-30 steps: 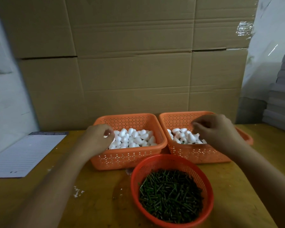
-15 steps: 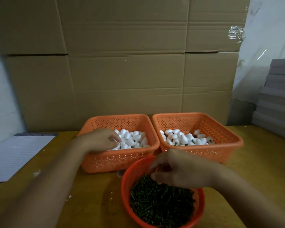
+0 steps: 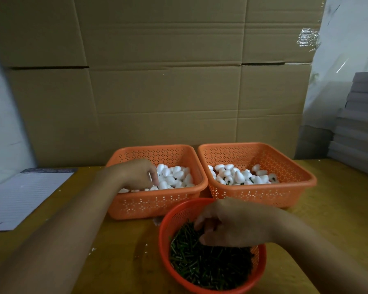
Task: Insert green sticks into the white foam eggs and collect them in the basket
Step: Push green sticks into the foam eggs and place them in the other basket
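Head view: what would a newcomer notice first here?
Two orange rectangular baskets of white foam eggs stand side by side at the table's back. In front, a round red basket holds green sticks. The left hand reaches into the left basket; the right hand digs among the sticks.

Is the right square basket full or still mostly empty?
Mostly empty: the right basket holds one low layer of eggs across its near half, well below the rim; the far floor is bare.

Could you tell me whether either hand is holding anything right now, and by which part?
It cannot be told. The left hand curls among the foam eggs; the right hand curls over the green sticks, its fingertips hidden.
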Demonstrator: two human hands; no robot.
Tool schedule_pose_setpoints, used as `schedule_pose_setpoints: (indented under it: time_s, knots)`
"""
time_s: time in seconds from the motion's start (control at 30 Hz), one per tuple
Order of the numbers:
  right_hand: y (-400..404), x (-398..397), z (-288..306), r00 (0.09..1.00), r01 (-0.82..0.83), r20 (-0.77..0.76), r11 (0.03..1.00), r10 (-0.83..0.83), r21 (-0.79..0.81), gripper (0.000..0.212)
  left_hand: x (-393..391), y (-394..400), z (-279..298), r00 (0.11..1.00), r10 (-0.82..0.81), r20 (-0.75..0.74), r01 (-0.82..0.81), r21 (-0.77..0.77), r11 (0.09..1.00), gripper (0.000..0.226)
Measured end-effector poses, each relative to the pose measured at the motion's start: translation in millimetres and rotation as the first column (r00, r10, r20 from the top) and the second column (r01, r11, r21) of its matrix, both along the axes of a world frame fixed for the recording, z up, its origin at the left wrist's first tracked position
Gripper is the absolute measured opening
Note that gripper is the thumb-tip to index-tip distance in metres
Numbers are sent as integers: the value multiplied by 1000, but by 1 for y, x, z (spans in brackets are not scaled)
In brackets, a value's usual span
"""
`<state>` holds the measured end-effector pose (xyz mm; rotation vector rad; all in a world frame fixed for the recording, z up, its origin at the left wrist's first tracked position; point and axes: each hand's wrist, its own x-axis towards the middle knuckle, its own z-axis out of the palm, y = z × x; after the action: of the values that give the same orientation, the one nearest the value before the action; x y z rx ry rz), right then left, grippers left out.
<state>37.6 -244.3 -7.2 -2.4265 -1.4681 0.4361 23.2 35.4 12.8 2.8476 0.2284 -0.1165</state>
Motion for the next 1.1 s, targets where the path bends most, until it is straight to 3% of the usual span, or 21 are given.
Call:
schedule_pose_setpoints:
  time_s: [0.07, 0.23, 0.33, 0.6, 0.67, 0.77, 0.9, 1.1]
  knots:
    - [1, 1, -1, 1000, 2, 2, 1000, -2, 0, 36, -2, 2, 2, 997, 12, 79, -8, -47, 999, 25]
    - [2, 2, -4, 1000, -1, -3, 1000, 1, 0, 38, -4, 0, 3, 988, -46, -144, 43, -23, 999, 37]
    - [2, 3, -5, 1000, -10, 5, 1000, 10, 4, 38, -1, -3, 2, 975, -104, -197, 102, -18, 995, 42]
    - [2, 5, -7, 1000, -4, -8, 1000, 4, 19, 36, 7, 0, -5, 984, -107, -144, 98, -72, 993, 34]
    - [2, 6, -7, 1000, -2, 1, 1000, 2, 26, 36, 6, 0, -6, 992, -98, -74, 90, -109, 990, 27]
    - [2, 6, -7, 1000, -6, 6, 1000, 6, 18, 37, 0, 0, -4, 987, -48, 155, 71, -145, 987, 28]
    - [3, 5, -8, 1000, -13, 2, 1000, 13, 5, 40, -18, -18, 1, 884, -32, 467, 196, -307, 931, 24]
    - [3, 5, -9, 1000, -19, 11, 1000, 19, 20, 38, -50, -52, 1, 832, -72, 550, 429, -555, 713, 45]
